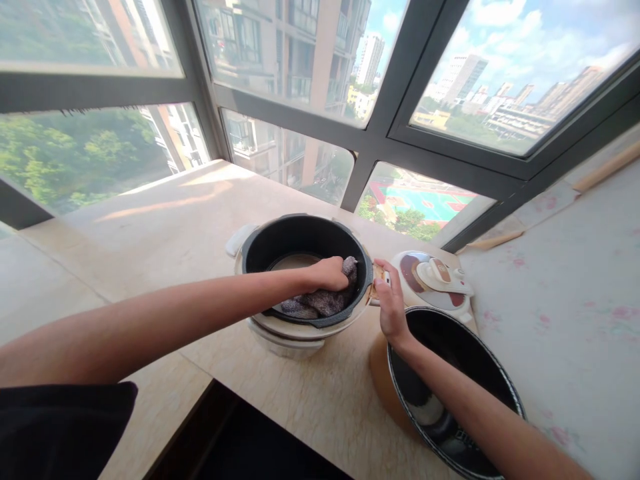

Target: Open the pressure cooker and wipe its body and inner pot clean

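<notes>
Two hands are working at the cooker (pixel 300 327) on the counter (pixel 320 400): the left hand (pixel 327 273) is clenching a dark cloth (pixel 320 301) and pressing it inside the black pot (pixel 265 243), while the right hand (pixel 391 307) is apparently pinching the rim (pixel 371 281). Wiping farther round calls for that bracing.

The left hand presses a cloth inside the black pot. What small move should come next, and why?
Probably sweep the grey cloth toward the far side of the black pot: the left hand presses it against the near right wall, while the right hand grips the cooker at its rim.
</notes>
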`<state>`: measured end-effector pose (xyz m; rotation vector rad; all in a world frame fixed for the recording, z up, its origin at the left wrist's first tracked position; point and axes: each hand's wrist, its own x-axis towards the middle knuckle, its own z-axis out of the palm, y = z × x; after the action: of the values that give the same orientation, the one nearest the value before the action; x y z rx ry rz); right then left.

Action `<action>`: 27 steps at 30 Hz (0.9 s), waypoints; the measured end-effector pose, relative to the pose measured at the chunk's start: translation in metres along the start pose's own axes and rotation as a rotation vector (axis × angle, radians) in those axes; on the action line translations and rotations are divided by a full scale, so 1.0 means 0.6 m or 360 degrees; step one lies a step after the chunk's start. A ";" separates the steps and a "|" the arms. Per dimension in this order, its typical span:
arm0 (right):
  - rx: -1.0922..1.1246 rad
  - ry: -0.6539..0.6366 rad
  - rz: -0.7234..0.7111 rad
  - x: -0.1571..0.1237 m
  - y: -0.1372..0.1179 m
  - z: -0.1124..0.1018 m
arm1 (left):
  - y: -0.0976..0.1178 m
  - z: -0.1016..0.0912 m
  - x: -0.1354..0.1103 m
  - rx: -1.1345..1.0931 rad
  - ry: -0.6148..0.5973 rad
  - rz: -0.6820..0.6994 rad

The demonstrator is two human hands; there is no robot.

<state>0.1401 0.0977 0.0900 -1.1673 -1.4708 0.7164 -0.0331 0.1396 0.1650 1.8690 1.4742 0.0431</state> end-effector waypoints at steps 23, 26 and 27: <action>-0.0054 0.0021 -0.0066 0.001 -0.002 0.000 | -0.054 -0.064 -0.100 0.0208 -0.0404 0.0871; -0.0041 0.0014 -0.0047 0.001 0.000 -0.002 | -0.072 -0.086 -0.112 0.0253 -0.0578 0.0867; -0.0033 0.0011 -0.0042 0.001 0.001 -0.002 | -0.076 -0.091 -0.114 0.0322 -0.0594 0.0837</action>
<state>0.1418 0.0982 0.0900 -1.1630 -1.4886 0.6797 -0.1185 0.1126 0.2067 2.2379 0.7356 -0.2016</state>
